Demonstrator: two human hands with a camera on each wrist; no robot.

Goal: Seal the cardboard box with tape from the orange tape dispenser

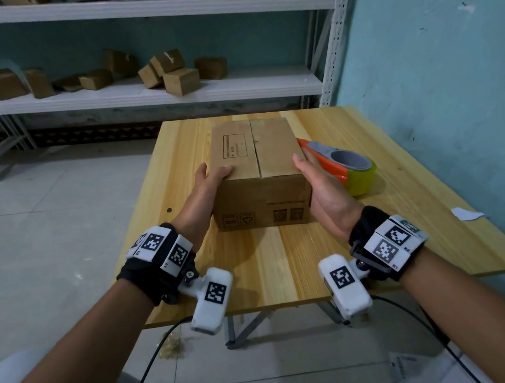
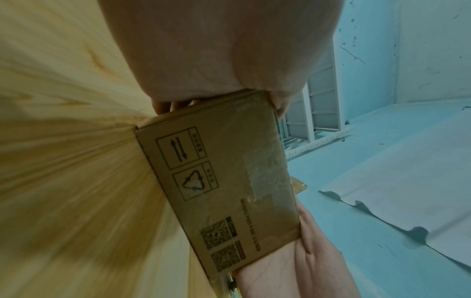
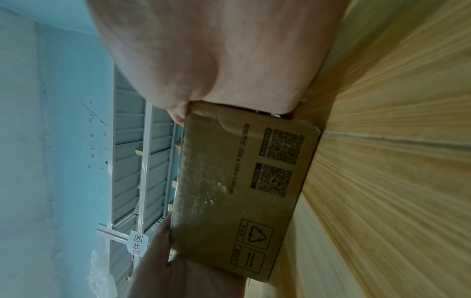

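A brown cardboard box (image 1: 255,157) stands in the middle of the wooden table (image 1: 288,258), its top flaps closed and their seam running front to back. My left hand (image 1: 213,172) holds its left side, thumb lying over the top edge. My right hand (image 1: 309,169) presses flat against the right side. Just right of the box, behind my right hand, lies the orange tape dispenser (image 1: 329,162) with a yellow-green tape roll (image 1: 361,179). In the wrist views the box front (image 2: 216,181) (image 3: 242,191) shows printed symbols and old clear tape.
A metal shelf rack (image 1: 143,92) behind the table carries several small cardboard boxes (image 1: 179,73). A blue wall (image 1: 439,62) runs close along the table's right side. A white paper scrap (image 1: 466,213) lies near the right edge. Cables hang below the front edge.
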